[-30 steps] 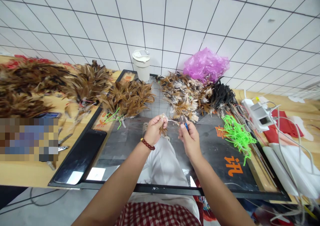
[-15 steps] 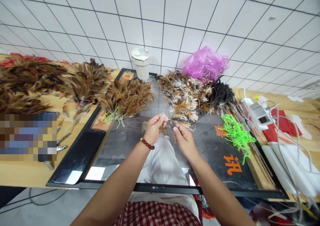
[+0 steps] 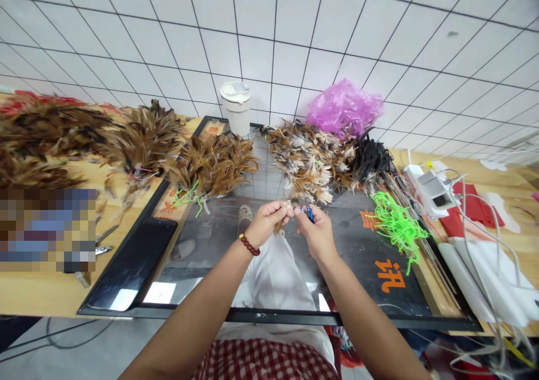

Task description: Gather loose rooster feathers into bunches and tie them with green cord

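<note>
My left hand (image 3: 266,223) is closed in a pinch on a small brown feather bundle (image 3: 281,218) above the dark mat (image 3: 210,239). My right hand (image 3: 316,235) is closed too, meeting the left at the fingertips, and grips a small blue-handled tool (image 3: 309,212). A red bead bracelet (image 3: 249,245) is on my left wrist. Just beyond the hands lies a pile of pale and brown feathers (image 3: 309,158), with a brown feather pile (image 3: 214,164) to the left.
A white lidded cup (image 3: 236,106) and a pink plastic bag (image 3: 344,108) stand at the back by the tiled wall. Green cords (image 3: 396,223) lie right of the hands, with a power strip and cables (image 3: 433,192) beyond. A black phone (image 3: 130,262) lies left, more feathers (image 3: 63,138) far left.
My hands have come together: the right moved left until its fingertips met the left hand's. Both hands dropped slightly toward the mat.
</note>
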{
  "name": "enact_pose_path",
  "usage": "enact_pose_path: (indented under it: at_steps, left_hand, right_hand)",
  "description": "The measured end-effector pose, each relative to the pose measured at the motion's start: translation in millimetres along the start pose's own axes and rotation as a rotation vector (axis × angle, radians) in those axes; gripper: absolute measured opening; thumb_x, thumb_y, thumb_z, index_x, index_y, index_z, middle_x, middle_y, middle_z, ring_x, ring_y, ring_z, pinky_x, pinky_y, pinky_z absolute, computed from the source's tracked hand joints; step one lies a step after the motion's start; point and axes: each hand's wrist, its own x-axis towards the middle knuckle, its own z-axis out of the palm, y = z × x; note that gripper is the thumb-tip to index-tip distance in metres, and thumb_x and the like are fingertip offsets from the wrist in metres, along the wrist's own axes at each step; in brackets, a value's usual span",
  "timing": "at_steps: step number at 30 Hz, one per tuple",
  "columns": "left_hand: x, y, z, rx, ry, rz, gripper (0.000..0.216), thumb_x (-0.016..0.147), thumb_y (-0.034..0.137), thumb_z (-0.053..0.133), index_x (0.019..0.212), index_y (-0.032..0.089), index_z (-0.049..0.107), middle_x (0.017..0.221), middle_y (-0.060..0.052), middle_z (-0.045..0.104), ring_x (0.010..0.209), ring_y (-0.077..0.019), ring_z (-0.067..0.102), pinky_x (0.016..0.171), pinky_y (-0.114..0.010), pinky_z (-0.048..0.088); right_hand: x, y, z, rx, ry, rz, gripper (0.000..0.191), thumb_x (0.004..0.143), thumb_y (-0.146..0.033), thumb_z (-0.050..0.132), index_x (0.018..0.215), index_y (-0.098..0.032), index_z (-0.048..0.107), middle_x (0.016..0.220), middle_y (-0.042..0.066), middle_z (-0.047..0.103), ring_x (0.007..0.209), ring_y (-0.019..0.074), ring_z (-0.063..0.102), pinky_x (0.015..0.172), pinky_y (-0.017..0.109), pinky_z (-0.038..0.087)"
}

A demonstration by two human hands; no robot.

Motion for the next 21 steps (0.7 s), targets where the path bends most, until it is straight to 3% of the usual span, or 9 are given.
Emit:
enact_pose_path:
  at_steps: [6, 10, 13, 16, 21]
  left_hand:
    - [-1.0, 1.7, 1.4, 0.028, -0.064, -0.040, 0.027, 0.068, 0.038, 0.075, 0.065, 0.013, 0.066, 0.063, -0.002, 0.055, 0.058, -0.0093, 0.049, 0.058, -0.022, 0.038]
    - [0.7, 2.3, -0.1, -0.031, 0.047, 0.026, 0.026, 0.069, 0.038, 0.074, 0.068, 0.013, 0.067, 0.064, -0.003, 0.057, 0.059, -0.0091, 0.049, 0.058, -0.022, 0.039]
    - [2.3, 3.0, -2.5, -0.092, 0.132, 0.050, 0.026, 0.066, 0.037, 0.076, 0.069, 0.013, 0.067, 0.066, -0.002, 0.057, 0.058, -0.0083, 0.049, 0.057, -0.021, 0.039]
    - [2.5, 4.7, -3.7, -0.141, 0.148, 0.038, 0.026, 0.066, 0.036, 0.077, 0.070, 0.013, 0.066, 0.068, -0.002, 0.057, 0.058, -0.0076, 0.049, 0.055, -0.020, 0.040]
    - [2.0, 8.1, -4.6, -0.269, 0.120, 0.048, 0.023, 0.067, 0.028, 0.076, 0.069, 0.013, 0.060, 0.074, -0.001, 0.056, 0.061, -0.0071, 0.050, 0.058, -0.020, 0.042]
  right_hand:
    - [-0.8, -3.2, -0.9, -0.044, -0.028, -0.027, 0.030, 0.078, -0.047, 0.064, 0.074, -0.018, 0.056, 0.059, -0.004, 0.051, 0.048, 0.0074, 0.042, 0.045, 0.020, 0.038]
    - [-4.6, -7.6, -0.4, 0.006, -0.059, -0.044, 0.030, 0.085, -0.049, 0.054, 0.091, -0.020, 0.055, 0.057, -0.006, 0.048, 0.044, 0.0071, 0.040, 0.042, 0.020, 0.035]
    - [-9.6, -9.6, 0.6, 0.004, -0.165, -0.029, 0.029, 0.090, -0.049, 0.046, 0.098, -0.022, 0.050, 0.056, -0.007, 0.051, 0.038, 0.0067, 0.040, 0.038, 0.020, 0.032]
    - [-13.8, -8.6, 1.8, -0.059, -0.285, -0.030, 0.027, 0.091, -0.047, 0.043, 0.096, -0.022, 0.048, 0.059, -0.006, 0.054, 0.039, 0.0069, 0.045, 0.040, 0.020, 0.036]
    - [-15.4, -4.9, 3.7, -0.097, -0.258, -0.043, 0.027, 0.089, -0.046, 0.051, 0.100, -0.022, 0.049, 0.056, -0.008, 0.049, 0.041, 0.0068, 0.042, 0.041, 0.019, 0.036]
